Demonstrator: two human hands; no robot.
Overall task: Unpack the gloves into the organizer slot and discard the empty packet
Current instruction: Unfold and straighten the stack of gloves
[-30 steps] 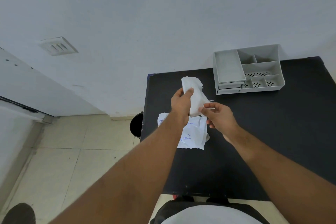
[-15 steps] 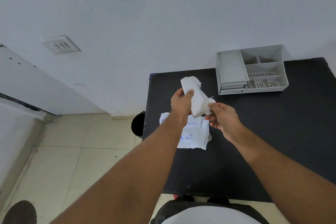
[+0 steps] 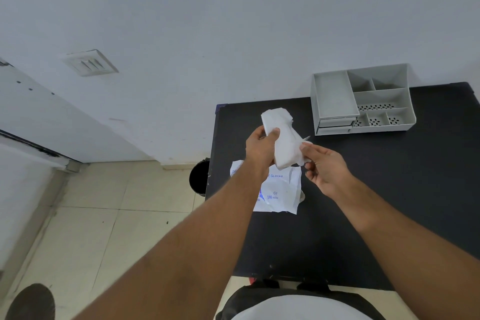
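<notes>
My left hand (image 3: 261, 147) grips a folded stack of white gloves (image 3: 281, 135), held upright above the black table (image 3: 389, 189). My right hand (image 3: 324, 163) touches the stack's lower right edge with its fingertips, pinching a thin bit of it. Below the hands the flattened white packet (image 3: 281, 192) with blue print lies on the table. The grey organizer (image 3: 363, 101) stands at the table's back edge, to the right of the hands; its compartments hold nothing that I can see.
A black bin (image 3: 198, 176) stands on the tiled floor against the table's left side. The white wall runs behind the table. A dark shoe (image 3: 31, 301) shows at the bottom left.
The right hand's fingers have shifted a little along the stack's lower right edge. The left hand and gloves stay almost in place; the view has shifted slightly.
</notes>
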